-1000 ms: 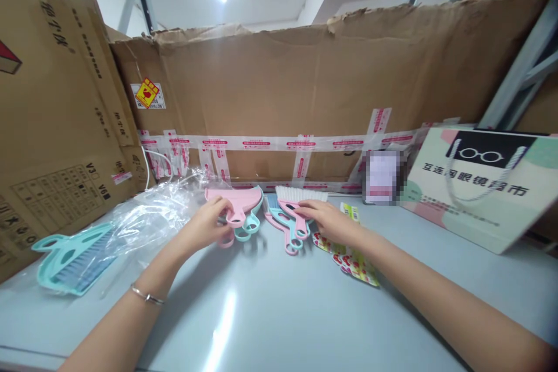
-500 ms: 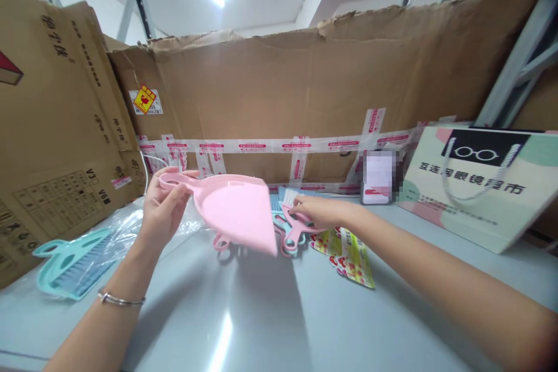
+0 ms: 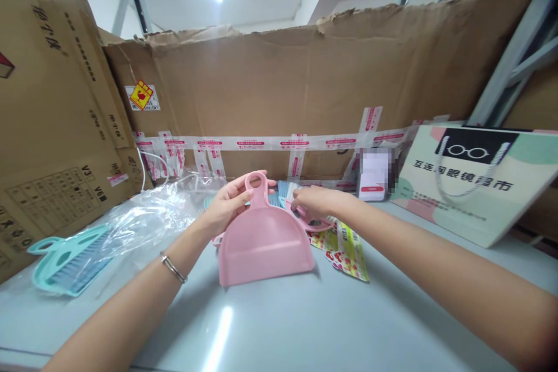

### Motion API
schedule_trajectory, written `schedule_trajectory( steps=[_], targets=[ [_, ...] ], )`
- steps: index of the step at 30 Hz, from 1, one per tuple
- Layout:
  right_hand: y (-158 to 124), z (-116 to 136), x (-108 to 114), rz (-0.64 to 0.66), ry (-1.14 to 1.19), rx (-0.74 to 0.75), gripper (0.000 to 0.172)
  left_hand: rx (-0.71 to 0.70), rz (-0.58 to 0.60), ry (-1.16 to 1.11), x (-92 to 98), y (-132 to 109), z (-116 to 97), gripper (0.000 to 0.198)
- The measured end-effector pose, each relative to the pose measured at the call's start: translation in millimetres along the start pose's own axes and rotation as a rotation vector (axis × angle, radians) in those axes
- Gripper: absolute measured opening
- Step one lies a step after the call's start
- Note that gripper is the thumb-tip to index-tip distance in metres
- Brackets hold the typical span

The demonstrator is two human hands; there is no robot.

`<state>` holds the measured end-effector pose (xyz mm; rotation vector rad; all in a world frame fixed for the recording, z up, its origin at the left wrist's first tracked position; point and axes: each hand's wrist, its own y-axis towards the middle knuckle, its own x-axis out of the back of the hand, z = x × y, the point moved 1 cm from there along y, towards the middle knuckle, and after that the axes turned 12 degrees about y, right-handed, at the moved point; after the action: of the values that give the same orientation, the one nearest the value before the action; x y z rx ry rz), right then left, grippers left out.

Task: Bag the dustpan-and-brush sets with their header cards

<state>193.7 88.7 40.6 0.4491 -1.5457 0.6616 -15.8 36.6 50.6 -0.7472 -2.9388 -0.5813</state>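
My left hand (image 3: 231, 200) pinches a pink dustpan (image 3: 265, 244) by its looped handle. The pan's flat face tilts towards me and its wide edge points down over the table. To the right of it, my right hand (image 3: 316, 200) has its fingers closed on a small pink brush (image 3: 317, 225). The brush's ring-shaped handle shows below the hand. Blue bristles (image 3: 283, 189) of other brushes show between my hands, mostly hidden by the pan.
At the left lies a teal dustpan (image 3: 47, 270) with a blue-bristled brush, beside crumpled clear plastic (image 3: 161, 215). Yellow packets (image 3: 353, 253) lie right of centre. A phone (image 3: 372, 174) and a printed carrier bag (image 3: 475, 180) stand at the right. Large cardboard boxes (image 3: 261, 87) wall the back.
My left hand has moved right and turned the dustpan, so its wide edge now points down towards me instead of to the right. My right hand has stayed nearly in place on the brush.
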Motion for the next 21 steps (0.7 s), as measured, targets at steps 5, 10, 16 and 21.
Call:
schedule_trajectory(
  steps=[5, 10, 16, 21],
  targets=[
    [-1, -3, 1, -0.125, -0.019, 0.043, 0.021, 0.090, -0.107, -0.009, -1.1, -4, 8, 0.037],
    [-9, -26, 11, -0.446, 0.006, 0.037, 0.015, 0.153, -0.187, 0.000, -3.0, -12, 4, 0.046],
    [-54, -32, 33, -1.351, 0.315, -0.085, 0.022, 0.120, -0.244, 0.070, 0.1, -13, 6, 0.044],
    [-62, 34, 16, -1.167, 0.930, -0.150, 0.023, 0.134, -0.314, 0.056, -0.5, -10, 15, 0.046]
  ],
)
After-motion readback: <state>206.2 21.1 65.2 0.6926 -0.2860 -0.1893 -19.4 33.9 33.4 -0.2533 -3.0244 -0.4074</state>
